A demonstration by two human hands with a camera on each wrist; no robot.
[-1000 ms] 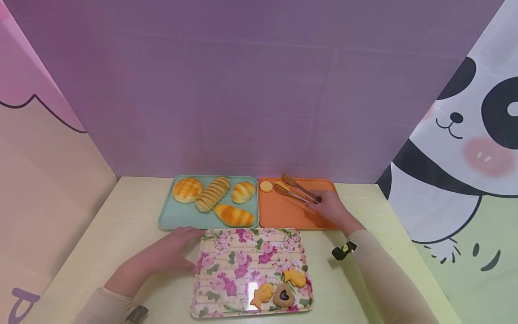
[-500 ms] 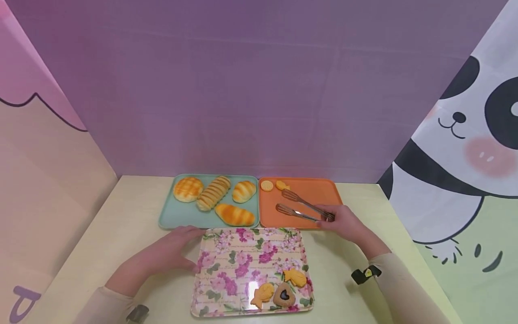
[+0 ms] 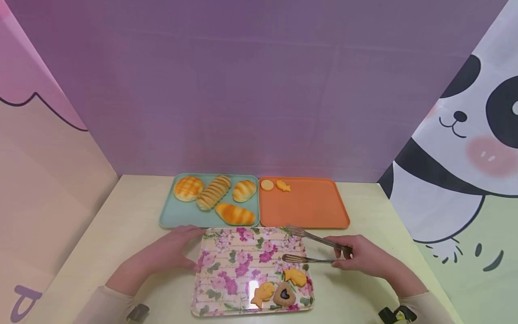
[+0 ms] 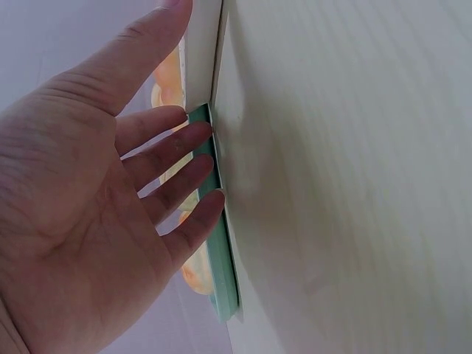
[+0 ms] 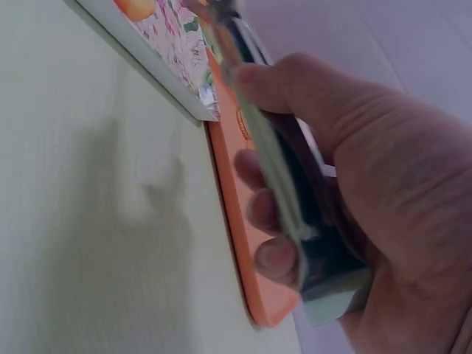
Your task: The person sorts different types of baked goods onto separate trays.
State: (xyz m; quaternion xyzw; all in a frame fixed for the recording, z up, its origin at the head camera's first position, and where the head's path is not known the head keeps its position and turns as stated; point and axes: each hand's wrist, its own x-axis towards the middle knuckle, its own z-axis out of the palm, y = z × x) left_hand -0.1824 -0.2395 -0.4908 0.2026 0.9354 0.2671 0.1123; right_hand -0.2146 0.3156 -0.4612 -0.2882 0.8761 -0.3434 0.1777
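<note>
My right hand [image 3: 366, 255] grips a pair of metal tongs [image 3: 317, 238] by the handle end. The tongs' arms are spread, with nothing between their slotted tips, which overlap the right part of the flowered tray [image 3: 226, 270] in the head view. The right wrist view shows fingers and thumb curled round the tongs [image 5: 276, 162]. At the flowered tray's left edge is my left hand [image 3: 166, 254], fingers extended and thumb near the rim. Two fish-shaped cookies [image 3: 295, 277] [image 3: 265, 292] and a brown cookie with a dark heart centre [image 3: 284, 294] lie at the tray's front right.
Behind the flowered tray stand a light green tray [image 3: 182, 218] and an orange tray [image 3: 303, 207], side by side. Several breads, such as a striped loaf [image 3: 213, 192], lie on the green one. A round cracker [image 3: 267, 185] and a fish-shaped cookie [image 3: 283, 186] lie on the orange one.
My right hand has drawn the tongs back from the orange tray toward me, to the flowered tray's right side. The tongs' tips have spread wider. My left hand has stayed in place.
</note>
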